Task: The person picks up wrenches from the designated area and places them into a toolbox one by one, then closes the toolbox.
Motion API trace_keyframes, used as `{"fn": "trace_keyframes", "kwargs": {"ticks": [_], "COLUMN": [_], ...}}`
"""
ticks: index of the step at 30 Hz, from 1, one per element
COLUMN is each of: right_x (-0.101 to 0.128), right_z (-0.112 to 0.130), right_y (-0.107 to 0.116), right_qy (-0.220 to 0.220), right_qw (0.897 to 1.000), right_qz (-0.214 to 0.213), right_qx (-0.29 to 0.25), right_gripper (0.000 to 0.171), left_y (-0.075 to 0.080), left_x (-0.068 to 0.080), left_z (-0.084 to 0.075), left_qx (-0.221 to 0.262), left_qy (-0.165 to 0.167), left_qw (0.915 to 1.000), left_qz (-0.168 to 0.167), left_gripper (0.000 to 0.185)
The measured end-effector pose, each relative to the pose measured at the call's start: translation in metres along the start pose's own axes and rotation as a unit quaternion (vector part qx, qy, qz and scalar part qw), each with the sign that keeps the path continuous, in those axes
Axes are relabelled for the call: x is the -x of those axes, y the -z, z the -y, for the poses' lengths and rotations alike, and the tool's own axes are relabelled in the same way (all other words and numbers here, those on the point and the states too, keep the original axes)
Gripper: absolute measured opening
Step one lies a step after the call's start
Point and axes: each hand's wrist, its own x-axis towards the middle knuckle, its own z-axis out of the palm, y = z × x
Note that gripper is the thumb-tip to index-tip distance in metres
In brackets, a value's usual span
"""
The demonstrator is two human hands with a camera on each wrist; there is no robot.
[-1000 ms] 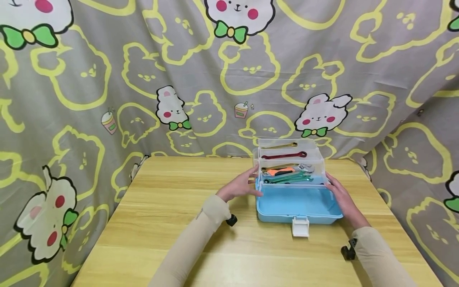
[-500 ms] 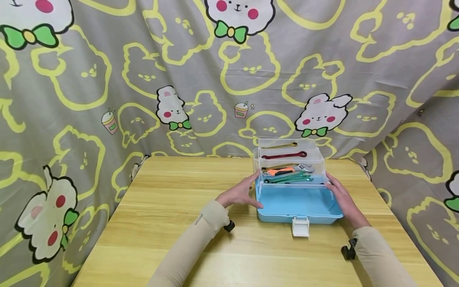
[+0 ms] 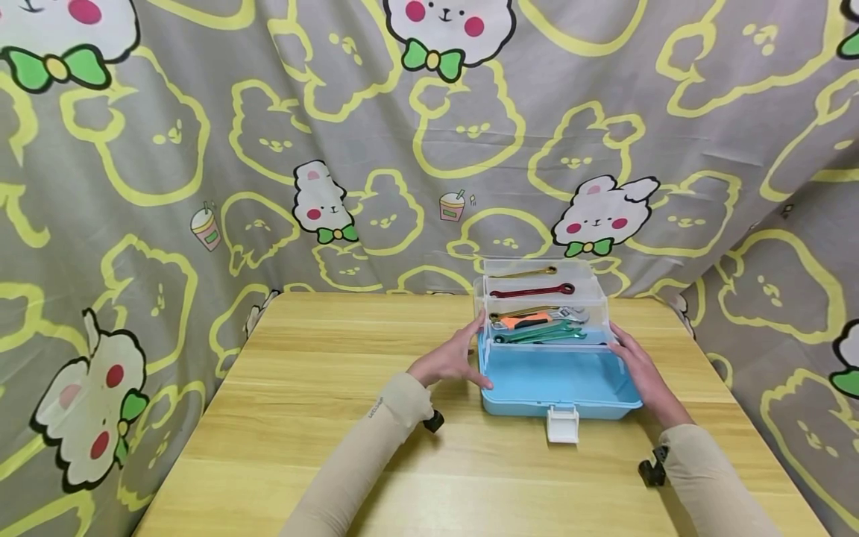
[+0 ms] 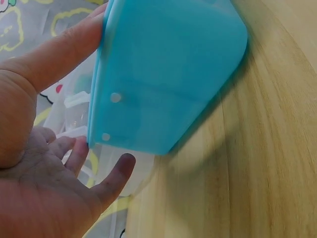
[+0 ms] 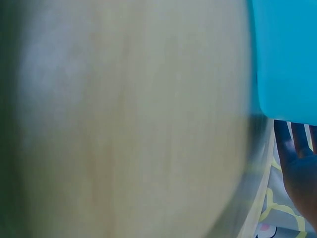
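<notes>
A blue toolbox [image 3: 564, 407] stands with its lid up and clear tiered trays raised at the back. Wrenches lie in the trays: a red wrench [image 3: 533, 291], green wrenches [image 3: 543, 333] and an orange-handled adjustable wrench [image 3: 523, 321]. My left hand [image 3: 448, 362] spans the box's left end, fingers spread. Its thumb [image 4: 74, 47] touches the rim in the left wrist view. At the right end, my right hand [image 3: 640, 369] lies along the side, fingertips near the lowest tray. Straight fingers [image 5: 285, 144] show past the blue wall in the right wrist view; its thumb is hidden there.
The box sits on a wooden table [image 3: 302, 388], toward its back right. A white latch [image 3: 562, 425] hangs down at the box's front. A patterned curtain [image 3: 403, 149] surrounds the table at the back and sides.
My left thumb has slid forward along the box's left rim to near the front corner, mostly in the first half second. The right hand, toolbox and wrenches look unmoved.
</notes>
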Motion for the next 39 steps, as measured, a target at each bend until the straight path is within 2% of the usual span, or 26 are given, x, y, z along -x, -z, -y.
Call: {"fn": "trace_keyframes", "kwargs": {"ticks": [2,3,12,16,20,26,34,39], "right_x": [0.0,0.0,-0.002,-0.006,-0.009,-0.012,-0.014,-0.017], "right_z": [0.0,0.0,0.007,0.016,0.02,0.015,0.012,0.012], "right_y": [0.0,0.0,0.0,0.0,-0.002,-0.002,-0.004,-0.002], "right_qy": [0.002,0.002,0.001,-0.012,-0.023,-0.02,0.005,0.009], "right_qw": [1.0,1.0,1.0,0.999,0.998,0.999,1.0,0.999], "right_qz": [0.0,0.0,0.009,0.008,-0.001,-0.017,-0.017,-0.013], "right_qx": [0.001,0.001,0.019,0.048,0.064,0.033,-0.02,-0.042], "right_gripper": [0.075,0.076,0.077,0.085,0.094,0.096,0.091,0.09], "left_y": [-0.001,-0.001,0.0,0.001,0.001,-0.001,-0.003,-0.002], "left_x": [0.003,0.003,0.004,0.002,0.001,0.002,0.004,0.003], "left_z": [0.0,0.0,-0.003,-0.004,-0.003,0.001,0.008,0.006], "left_qx": [0.0,0.002,-0.007,-0.001,0.013,0.028,0.059,0.034], "left_qy": [0.035,0.038,0.033,0.028,0.037,0.035,-0.006,-0.014], "left_qw": [0.9994,0.9993,0.9994,0.9996,0.9992,0.999,0.9982,0.9993], "left_qz": [-0.003,-0.004,0.0,0.002,0.001,-0.005,-0.004,-0.013], "left_gripper": [0.143,0.143,0.142,0.144,0.148,0.148,0.147,0.148]}}
